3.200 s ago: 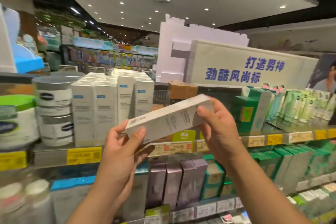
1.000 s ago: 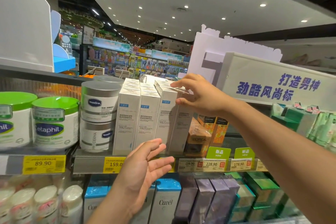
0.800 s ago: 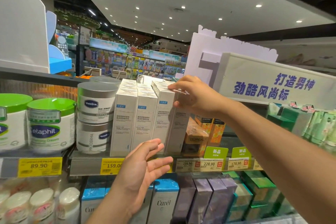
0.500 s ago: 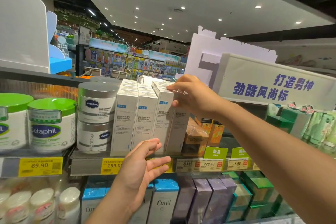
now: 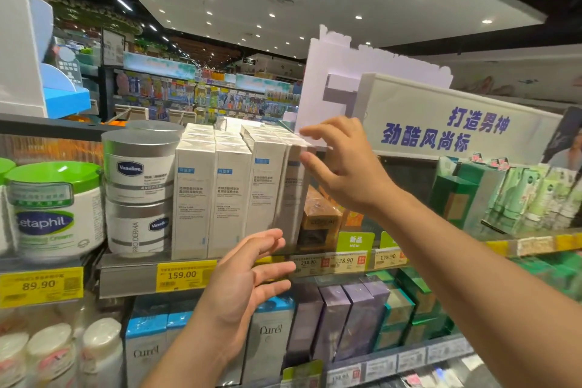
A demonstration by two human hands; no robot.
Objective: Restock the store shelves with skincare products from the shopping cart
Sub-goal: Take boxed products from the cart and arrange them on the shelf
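Note:
A row of tall white skincare boxes [image 5: 227, 198] stands upright on the upper shelf [image 5: 129, 277]. The rightmost white box [image 5: 292, 201] stands at the end of that row. My right hand [image 5: 346, 173] is at this box's top right corner, fingers spread and fairly straight, with the thumb tip and index tip touching its edge. My left hand [image 5: 245, 287] hovers open in front of the shelf edge, its fingertips just below the base of the boxes and holding nothing. The shopping cart is out of view.
Vaseline jars [image 5: 140, 192] and Cetaphil tubs [image 5: 52, 208] stand left of the boxes. Orange-brown boxes [image 5: 319, 220] sit right of them, green products [image 5: 504, 195] further right. A white sign with blue characters [image 5: 447, 129] rises above. Curél and purple boxes [image 5: 333, 321] fill the lower shelf.
The white box I held in both hands now stands at the right end of the row. My right hand's grip on its top has loosened to spread fingers. My left hand stays open below.

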